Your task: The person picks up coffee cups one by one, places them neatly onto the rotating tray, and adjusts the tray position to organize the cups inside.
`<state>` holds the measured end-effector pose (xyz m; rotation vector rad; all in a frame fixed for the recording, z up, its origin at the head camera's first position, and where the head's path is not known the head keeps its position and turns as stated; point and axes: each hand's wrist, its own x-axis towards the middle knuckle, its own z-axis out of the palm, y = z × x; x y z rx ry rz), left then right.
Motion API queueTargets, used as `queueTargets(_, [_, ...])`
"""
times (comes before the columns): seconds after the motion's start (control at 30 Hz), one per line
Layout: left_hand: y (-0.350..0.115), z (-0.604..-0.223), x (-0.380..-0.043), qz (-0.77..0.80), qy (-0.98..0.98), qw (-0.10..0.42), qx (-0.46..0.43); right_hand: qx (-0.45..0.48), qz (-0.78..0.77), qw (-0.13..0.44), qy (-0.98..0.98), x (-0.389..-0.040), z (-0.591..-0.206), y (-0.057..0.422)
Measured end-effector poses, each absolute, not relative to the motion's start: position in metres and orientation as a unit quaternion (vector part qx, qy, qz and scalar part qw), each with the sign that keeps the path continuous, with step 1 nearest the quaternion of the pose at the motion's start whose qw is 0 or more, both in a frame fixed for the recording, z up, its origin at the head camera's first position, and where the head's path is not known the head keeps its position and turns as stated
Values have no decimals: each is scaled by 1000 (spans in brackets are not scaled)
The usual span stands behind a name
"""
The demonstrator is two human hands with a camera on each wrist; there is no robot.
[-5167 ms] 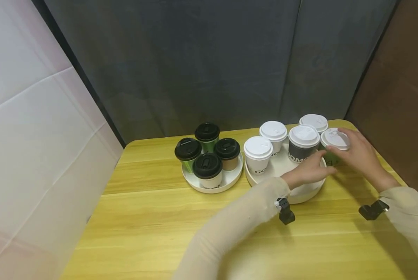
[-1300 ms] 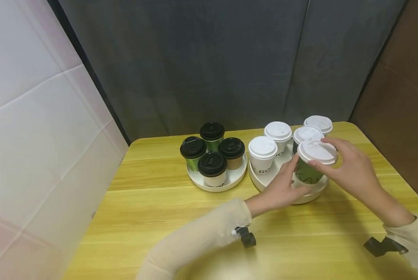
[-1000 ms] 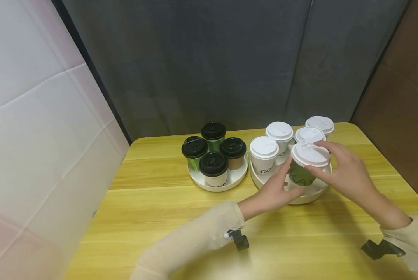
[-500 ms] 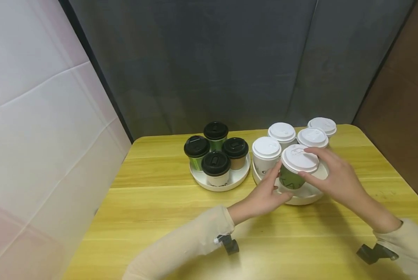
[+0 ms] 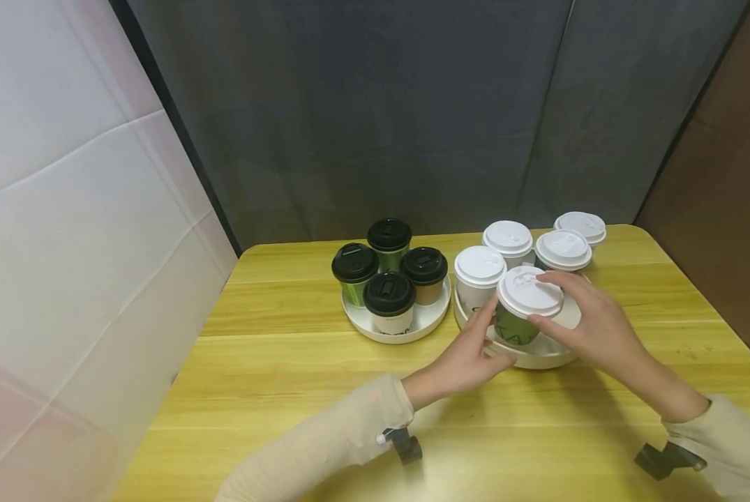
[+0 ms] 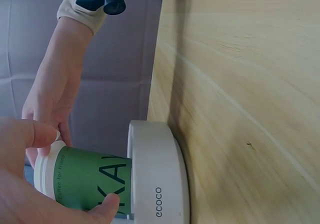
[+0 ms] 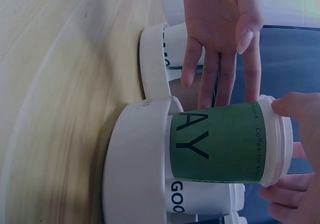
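Observation:
My right hand (image 5: 601, 331) grips the white lid (image 5: 530, 291) of a green paper coffee cup (image 5: 515, 328) by its edge, thumb on the near side. The cup stands upright at the front of the right-hand round white tray (image 5: 541, 360), its base within the rim in the left wrist view. My left hand (image 5: 459, 362) is at the cup's left side, its fingers extended along it, as the right wrist view shows of the left fingers (image 7: 227, 74). A white-lidded white cup (image 5: 477, 293) stands just behind my left fingertips.
More white-lidded cups stand behind: a white one (image 5: 508, 240), a dark one (image 5: 563, 249) and one at the back (image 5: 580, 226). Left of them, a smaller round white tray (image 5: 406, 337) bears several black-lidded cups (image 5: 390, 293). A dark curtain (image 5: 375, 125) backs the wooden table (image 5: 274, 390).
My right hand has brought the green cup from the right side of the tray leftward and down to its front. The left hand has moved left and toward me alongside it.

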<state>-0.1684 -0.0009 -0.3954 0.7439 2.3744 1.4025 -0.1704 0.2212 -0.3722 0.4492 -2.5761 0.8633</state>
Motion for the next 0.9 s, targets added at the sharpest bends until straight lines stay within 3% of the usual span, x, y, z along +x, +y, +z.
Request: queueTargets(0.9, [-6, -414, -164, 485, 823, 154, 252, 189, 309, 218, -906, -170, -398, 216])
